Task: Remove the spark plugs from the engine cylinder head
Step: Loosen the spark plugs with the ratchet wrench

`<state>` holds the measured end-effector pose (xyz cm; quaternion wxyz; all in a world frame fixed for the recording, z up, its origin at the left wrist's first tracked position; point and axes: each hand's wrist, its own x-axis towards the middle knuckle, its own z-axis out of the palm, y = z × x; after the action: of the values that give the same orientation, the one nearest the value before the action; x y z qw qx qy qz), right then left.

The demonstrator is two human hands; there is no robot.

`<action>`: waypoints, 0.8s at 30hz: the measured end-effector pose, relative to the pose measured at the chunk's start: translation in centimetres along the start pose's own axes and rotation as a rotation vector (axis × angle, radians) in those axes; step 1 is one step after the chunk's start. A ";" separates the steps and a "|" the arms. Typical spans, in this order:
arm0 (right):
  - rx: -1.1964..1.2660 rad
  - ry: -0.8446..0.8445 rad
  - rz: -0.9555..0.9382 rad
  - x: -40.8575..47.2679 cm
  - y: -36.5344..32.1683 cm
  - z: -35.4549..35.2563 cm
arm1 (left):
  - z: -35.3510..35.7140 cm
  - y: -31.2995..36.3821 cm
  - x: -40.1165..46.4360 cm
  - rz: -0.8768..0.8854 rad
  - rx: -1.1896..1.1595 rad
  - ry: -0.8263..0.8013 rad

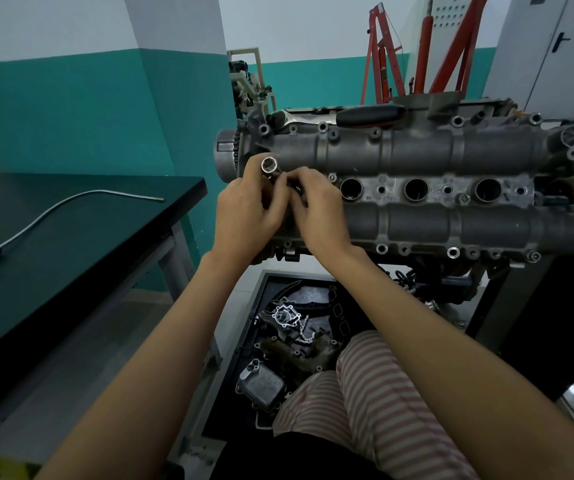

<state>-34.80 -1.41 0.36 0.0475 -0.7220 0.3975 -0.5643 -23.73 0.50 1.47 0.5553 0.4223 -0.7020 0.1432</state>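
Head view, single frame.

Hidden or unclear: the leftmost plug well of the engine cylinder head (pixel 417 157) is covered by both hands. Whether a spark plug sits in any well cannot be told. The small item at the right fingertips is too obscured to identify.

Counts: three open plug wells (pixel 351 188) visible in a row along the middle of the head. One ratchet wrench (pixel 341 117), black handle, lying along the head's far edge. One flexible pick-up tool (pixel 71 206) on the dark counter (pixel 112 244) at left, its tip near the counter's far right corner. One floor tray (pixel 261 299) of loose engine parts below the head, partly cut off by a striped trouser leg.

Hands: left hand (pixel 247 216), fingers curled round a silver socket (pixel 270 165), open end up, at the head's left end. Right hand (pixel 316 206), fingertips pinched together just beside the socket, touching the left fingers; what they pinch cannot be told.
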 end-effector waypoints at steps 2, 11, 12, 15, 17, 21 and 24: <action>-0.007 -0.003 -0.011 0.0 0.0 0.0 | 0.0 -0.1 0.1 -0.006 0.001 0.003; -0.017 0.027 0.075 0.2 0.1 0.3 | 0.4 0.1 0.2 -0.075 0.000 0.050; -0.016 0.028 0.075 0.2 0.2 0.3 | 0.3 0.1 0.1 -0.061 -0.002 0.041; -0.025 0.002 0.034 0.1 0.1 0.2 | 0.0 0.2 0.0 -0.034 -0.055 0.024; -0.015 -0.015 -0.001 0.0 0.0 0.0 | 0.0 0.2 0.0 -0.034 -0.052 0.020; -0.031 -0.046 0.001 0.0 0.0 0.1 | 0.2 0.0 0.0 -0.064 -0.022 0.036; -0.028 -0.001 0.057 0.0 0.0 0.3 | 0.4 0.0 0.2 -0.094 -0.039 0.043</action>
<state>-34.56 -1.51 0.24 0.0537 -0.7114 0.4257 -0.5567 -24.02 0.20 1.50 0.5845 0.4406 -0.6720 0.1123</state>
